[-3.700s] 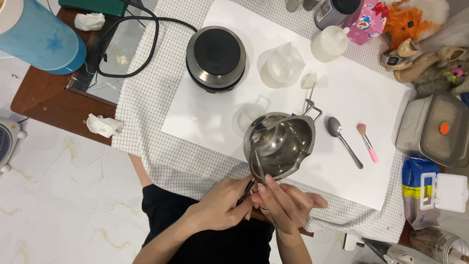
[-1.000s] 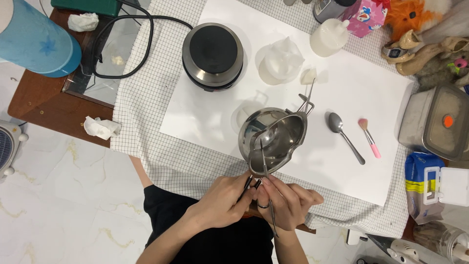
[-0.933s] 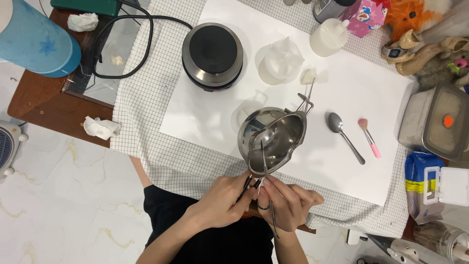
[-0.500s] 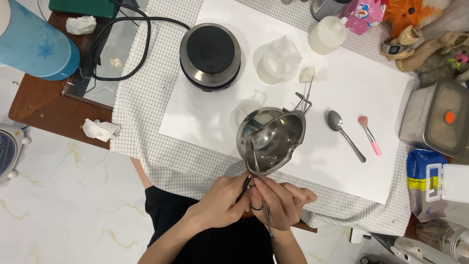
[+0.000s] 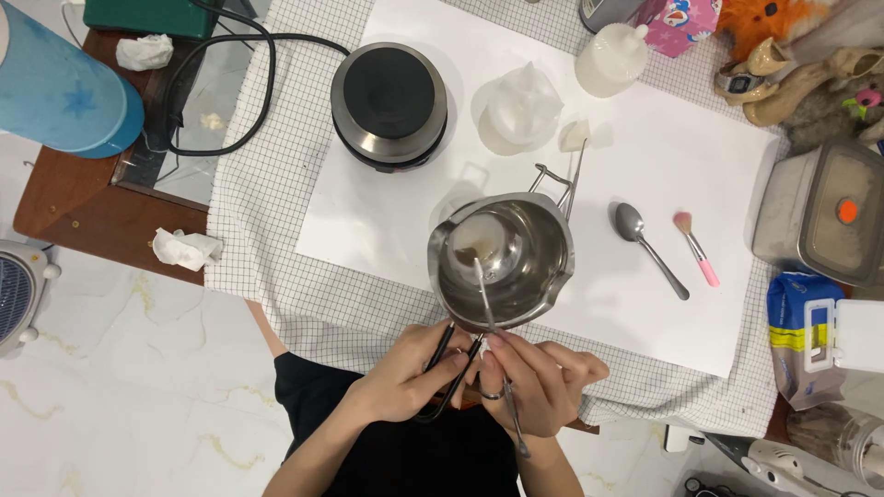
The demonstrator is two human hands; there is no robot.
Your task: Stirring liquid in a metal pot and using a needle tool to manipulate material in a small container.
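Steel melting pot (image 5: 516,262) held at the near table edge, thin metal tool (image 5: 485,304) inside it.

Left hand (image 5: 414,373) grips the pot's dark wire handle (image 5: 440,368); right hand (image 5: 539,382) pinches the tool, tip in the pot. At right: grey lidded box (image 5: 820,216) with an orange dot, a blue-and-yellow packet (image 5: 794,336) below it. A pink patterned carton (image 5: 686,18) sits at the top edge.

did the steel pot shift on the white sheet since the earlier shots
No. The steel pot sits at the same spot relative to the spoon and the black hotplate; only the camera drifted. Left hand grips its handle.
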